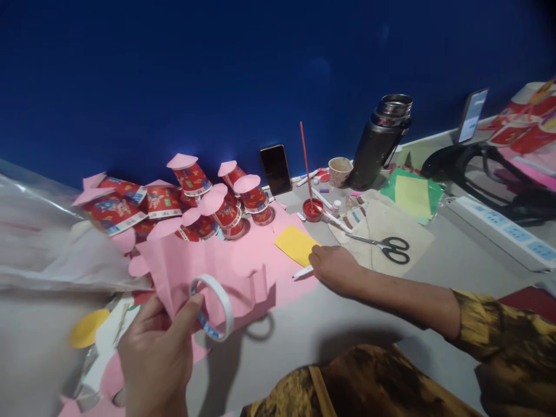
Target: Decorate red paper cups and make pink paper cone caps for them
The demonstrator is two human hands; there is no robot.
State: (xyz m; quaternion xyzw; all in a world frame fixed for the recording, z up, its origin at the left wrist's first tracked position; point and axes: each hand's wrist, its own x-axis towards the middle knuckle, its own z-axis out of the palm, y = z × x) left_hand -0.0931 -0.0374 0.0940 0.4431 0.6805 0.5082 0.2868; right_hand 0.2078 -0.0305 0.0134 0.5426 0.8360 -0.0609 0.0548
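Left hand (154,353) raised near the table (304,330) edge, thumb and fingers pinching a tape roll (212,307) with a pink paper sheet (204,272) | right hand (334,267) palm-down on the table, fingers closed on a white marker (303,272) beside a yellow card (297,244) | scissors (388,247) nearby.

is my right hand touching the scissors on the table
Apart. The head view shows the right hand resting by the yellow paper, with bare cloth plainly showing between it and the scissors.
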